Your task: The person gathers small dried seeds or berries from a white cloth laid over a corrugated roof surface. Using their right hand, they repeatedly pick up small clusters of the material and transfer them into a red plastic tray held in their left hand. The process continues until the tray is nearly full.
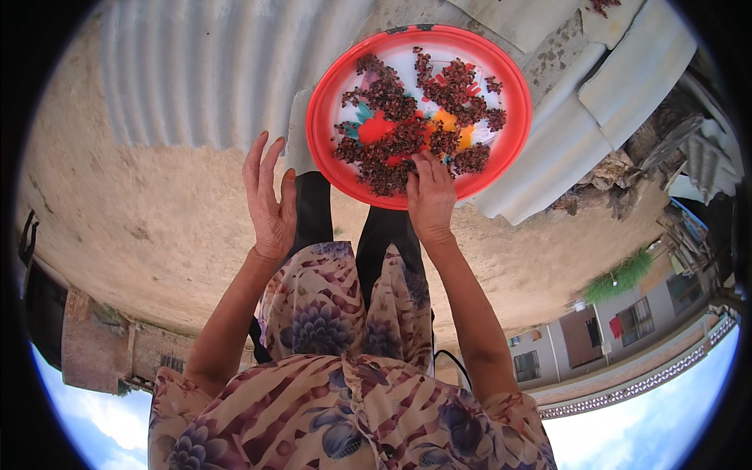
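Observation:
A round red-rimmed enamel tray with a flower print lies before me. Clusters of small dark-red berries, which look like Sichuan pepper, are spread over its white floor. My right hand reaches over the near rim, its fingertips bent together on a dark bit of a cluster at the near side. The fingers partly hide what is pinched. My left hand is raised left of the tray, apart from it, empty, with thumb and fingers spread.
Corrugated sheets lie left of the tray, with more overlapping sheets on the right. Another small cluster rests at the far right. Pieces of wood are stacked beyond the right sheets. Bare earth surrounds me; a building stands to the right.

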`<action>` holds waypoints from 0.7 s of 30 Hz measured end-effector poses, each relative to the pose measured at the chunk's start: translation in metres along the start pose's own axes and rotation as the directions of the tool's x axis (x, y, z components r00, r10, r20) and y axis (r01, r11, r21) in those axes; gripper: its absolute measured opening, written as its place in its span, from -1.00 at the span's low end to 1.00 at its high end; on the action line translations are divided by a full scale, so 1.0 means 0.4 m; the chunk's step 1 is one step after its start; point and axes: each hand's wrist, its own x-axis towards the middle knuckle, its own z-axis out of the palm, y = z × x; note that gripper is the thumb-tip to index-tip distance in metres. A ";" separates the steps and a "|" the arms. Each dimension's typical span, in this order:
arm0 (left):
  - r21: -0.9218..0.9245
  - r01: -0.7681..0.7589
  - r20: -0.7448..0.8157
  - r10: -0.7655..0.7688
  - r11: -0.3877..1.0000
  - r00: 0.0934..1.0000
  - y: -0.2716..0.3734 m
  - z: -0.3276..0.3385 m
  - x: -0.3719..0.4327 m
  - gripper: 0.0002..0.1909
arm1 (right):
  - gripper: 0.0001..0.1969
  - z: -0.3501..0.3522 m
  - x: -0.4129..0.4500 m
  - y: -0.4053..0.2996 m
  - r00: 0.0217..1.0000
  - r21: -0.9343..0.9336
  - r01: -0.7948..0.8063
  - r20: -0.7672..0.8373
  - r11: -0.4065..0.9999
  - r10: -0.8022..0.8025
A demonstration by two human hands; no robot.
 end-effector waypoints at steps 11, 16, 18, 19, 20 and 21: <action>0.039 -0.197 -0.269 0.200 0.980 0.942 0.017 -0.039 0.346 -0.55 | -0.76 -0.105 0.052 -0.002 0.995 0.139 0.034 -0.100 0.990 -0.020; -0.024 -0.218 -0.439 0.186 0.976 0.879 0.109 -0.030 0.684 -0.58 | -0.75 -0.179 0.118 -0.032 0.992 0.275 -0.022 -0.113 0.961 0.055; -0.083 -0.222 -0.475 0.157 0.971 0.866 0.141 -0.001 0.820 -0.60 | -0.75 -0.207 0.139 -0.038 0.989 0.319 -0.049 -0.115 0.947 0.090; -0.091 -0.240 -0.485 0.168 0.966 0.858 0.151 -0.004 0.887 -0.60 | -0.75 -0.215 0.146 -0.045 0.988 0.336 -0.068 -0.108 0.939 0.111; 0.044 -0.233 -0.454 0.227 0.972 0.862 0.157 -0.016 0.952 -0.60 | -0.75 -0.227 0.160 -0.054 0.986 0.329 -0.062 -0.127 0.942 0.109; 0.175 -0.221 -0.410 0.275 0.959 0.869 0.152 -0.013 1.006 -0.59 | -0.76 -0.239 0.169 -0.055 0.984 0.318 -0.064 -0.140 0.946 0.114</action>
